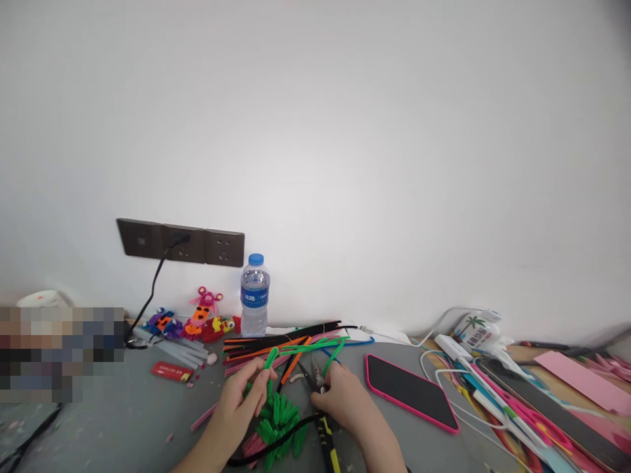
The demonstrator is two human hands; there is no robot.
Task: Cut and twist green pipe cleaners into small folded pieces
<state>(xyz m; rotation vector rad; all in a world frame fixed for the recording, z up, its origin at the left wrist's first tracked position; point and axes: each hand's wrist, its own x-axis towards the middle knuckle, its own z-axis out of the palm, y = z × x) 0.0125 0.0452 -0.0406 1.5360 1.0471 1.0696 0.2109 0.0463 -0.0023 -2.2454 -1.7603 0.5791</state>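
Note:
My left hand (246, 392) is closed, pinching a folded green pipe cleaner (271, 359) between thumb and fingertips. At the right, the fingers of my right hand (342, 392) are closed around one end of a long green pipe cleaner (334, 357), which bends back to the left. Pliers (327, 441) with black and yellow handles lie beneath my right hand; whether the fingers also grip them I cannot tell. Between my wrists rests a heap of folded green pipe cleaners (279, 420), with a black cord (276, 444) across it.
Behind my hands lie black and orange pipe cleaners (276, 343). A water bottle (255, 302) stands against the wall, beside small fuzzy figures (202, 315). A pink-cased phone (411, 393) lies at right, then cables and scissors (537, 424). A red packet (171, 372) lies left.

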